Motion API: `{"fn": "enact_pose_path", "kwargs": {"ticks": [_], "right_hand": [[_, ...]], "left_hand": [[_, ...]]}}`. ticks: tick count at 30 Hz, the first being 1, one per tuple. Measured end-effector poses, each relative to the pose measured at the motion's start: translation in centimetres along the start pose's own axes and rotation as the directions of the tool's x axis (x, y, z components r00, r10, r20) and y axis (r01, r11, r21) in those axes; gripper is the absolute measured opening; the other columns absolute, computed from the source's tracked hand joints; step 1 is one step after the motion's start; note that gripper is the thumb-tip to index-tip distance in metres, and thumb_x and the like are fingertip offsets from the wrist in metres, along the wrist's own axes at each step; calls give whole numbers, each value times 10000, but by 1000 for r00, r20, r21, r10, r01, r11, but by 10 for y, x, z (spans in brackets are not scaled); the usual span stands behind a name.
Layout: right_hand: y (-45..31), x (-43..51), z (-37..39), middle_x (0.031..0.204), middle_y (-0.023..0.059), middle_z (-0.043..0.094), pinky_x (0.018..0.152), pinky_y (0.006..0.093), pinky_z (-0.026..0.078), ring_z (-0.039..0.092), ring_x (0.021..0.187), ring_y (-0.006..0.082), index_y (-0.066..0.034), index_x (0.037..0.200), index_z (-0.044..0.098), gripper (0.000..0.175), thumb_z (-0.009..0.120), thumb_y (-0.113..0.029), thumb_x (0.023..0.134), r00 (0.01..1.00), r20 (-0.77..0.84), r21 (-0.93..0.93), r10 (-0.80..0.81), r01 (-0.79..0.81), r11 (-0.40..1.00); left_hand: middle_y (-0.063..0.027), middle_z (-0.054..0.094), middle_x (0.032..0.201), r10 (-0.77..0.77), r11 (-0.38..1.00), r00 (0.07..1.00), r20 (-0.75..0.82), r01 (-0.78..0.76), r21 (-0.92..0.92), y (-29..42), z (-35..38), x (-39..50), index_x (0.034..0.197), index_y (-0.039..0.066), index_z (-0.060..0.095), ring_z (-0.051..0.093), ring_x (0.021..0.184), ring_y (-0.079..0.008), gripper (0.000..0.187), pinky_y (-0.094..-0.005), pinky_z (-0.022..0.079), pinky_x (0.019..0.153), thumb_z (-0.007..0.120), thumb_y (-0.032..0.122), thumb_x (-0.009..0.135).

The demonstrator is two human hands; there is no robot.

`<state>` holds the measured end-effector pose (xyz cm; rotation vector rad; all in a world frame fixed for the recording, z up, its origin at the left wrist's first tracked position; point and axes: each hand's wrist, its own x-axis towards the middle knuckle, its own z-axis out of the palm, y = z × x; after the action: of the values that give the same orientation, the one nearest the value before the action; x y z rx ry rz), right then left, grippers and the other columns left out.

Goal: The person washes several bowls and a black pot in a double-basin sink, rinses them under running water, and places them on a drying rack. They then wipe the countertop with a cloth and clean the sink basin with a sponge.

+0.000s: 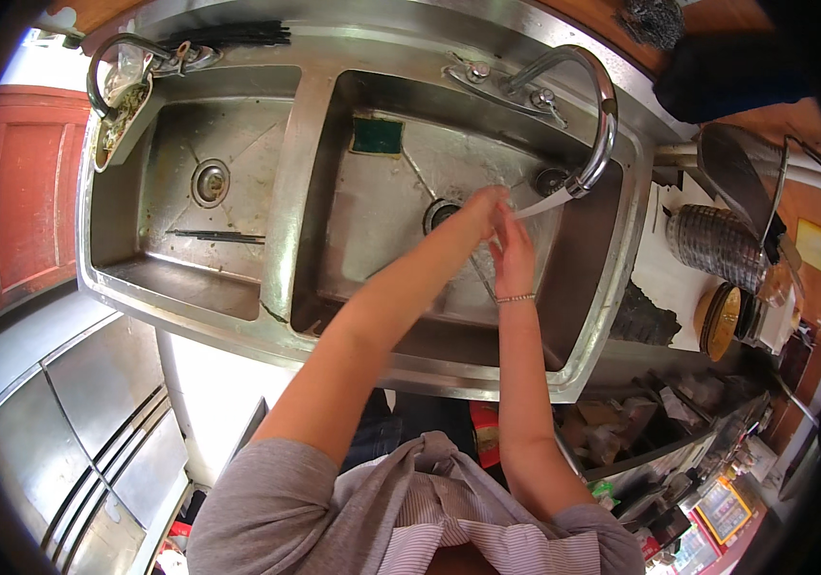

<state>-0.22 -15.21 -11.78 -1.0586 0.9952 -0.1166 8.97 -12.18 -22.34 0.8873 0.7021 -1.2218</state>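
Note:
Water [543,205] runs from the curved chrome faucet [608,122] over the right basin of a stainless steel double sink [288,194]. My left hand [486,208] reaches into the stream, its fingers partly hidden against the other hand. Close against it, my right hand [514,251] has its fingers stretched and slightly apart, with no object visible in it. A bracelet [516,297] circles the right wrist. Below the hands is a drain [443,214], partly covered by my left hand and forearm. A dark green rectangular pad [377,136] lies on the basin floor near the back left.
Thin black sticks [216,236] lie in the left basin, and a bundle of black sticks [238,33] rests on the rear ledge. A container of scraps [124,118] sits at the left rim beneath a second faucet [97,79]. Stacked metal dishes [712,241] stand right.

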Motion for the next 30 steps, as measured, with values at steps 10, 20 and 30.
{"fn": "enact_pose_path", "kwargs": {"ticks": [10, 20, 30], "right_hand": [[11, 33, -50, 1130, 112, 592, 903, 352, 437, 539, 1088, 245, -35, 1103, 564, 282, 486, -225, 908, 979, 49, 316, 200, -205, 926], [-31, 54, 7, 1209, 183, 528, 962, 376, 417, 496, 1131, 296, 70, 1172, 493, 385, 390, -223, 945, 944, 194, 608, 267, -329, 723], [-28, 75, 117, 1432, 234, 244, 1113, 459, 197, 224, 1340, 349, 123, 1329, 255, 513, 329, -239, 974, 636, 766, 452, 92, -636, 625]], "left_hand": [[-209, 537, 1077, 879, 265, 392, -272, 73, 962, 124, -130, -37, 1150, 78, 469, 530, 1014, -390, 465, -474, 456, 810, 650, 214, 744], [-164, 618, 961, 949, 29, 279, 148, -543, 839, 237, -97, -166, 1191, 26, 489, 601, 859, -304, 528, -352, 465, 775, 671, 229, 739], [-201, 510, 1171, 973, -226, -104, 207, -232, 946, 170, -134, -212, 1228, 54, 471, 520, 1020, -366, 493, -413, 433, 858, 637, 205, 788]]}}
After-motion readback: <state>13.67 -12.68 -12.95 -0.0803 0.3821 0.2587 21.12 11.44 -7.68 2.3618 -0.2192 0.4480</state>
